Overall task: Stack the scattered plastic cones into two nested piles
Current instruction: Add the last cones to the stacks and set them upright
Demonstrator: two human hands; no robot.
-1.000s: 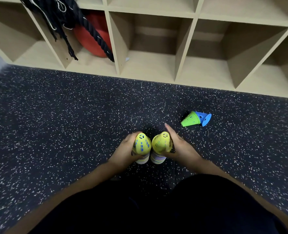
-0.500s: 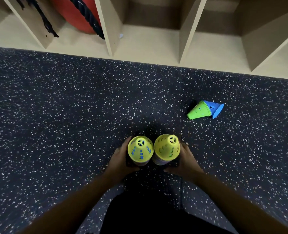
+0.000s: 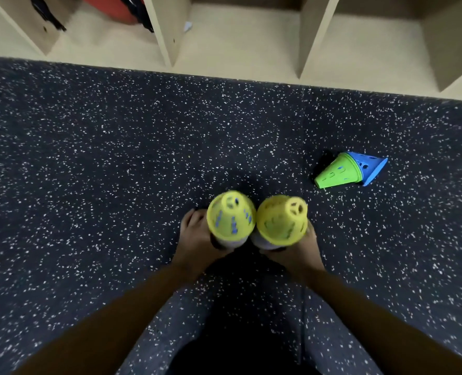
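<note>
Nearest in, just a dark patch of clothing (image 3: 238,342) at the bottom edge, with two bare forearms reaching out past it. Then the left hand (image 3: 197,239), fingers (image 3: 190,216) curled round the lower part of the left pile (image 3: 231,215): yellow cone on top, blue showing through the holes, paler rims peeking out underneath. Right hand (image 3: 297,253) with much the same grip on the right pile (image 3: 281,220), wrapped round the bottom and mostly hidden behind that pile's yellow top cone. Both piles roughly upright, tips toward the camera, touching side by side. Can't tell whether they're resting on the floor (image 3: 89,158) or held just off it, and a bit blurry there too.

Further out and off to the right, well apart from the piles: a green cone (image 3: 335,174) slipped over a blue cone (image 3: 370,169), lying on its side on the dark speckled floor, tip pointing back left.

Farthest back, a beige cubby shelf (image 3: 170,44), with a red ball (image 3: 108,6) and black rope (image 3: 140,14) in one of the left cubbies.
</note>
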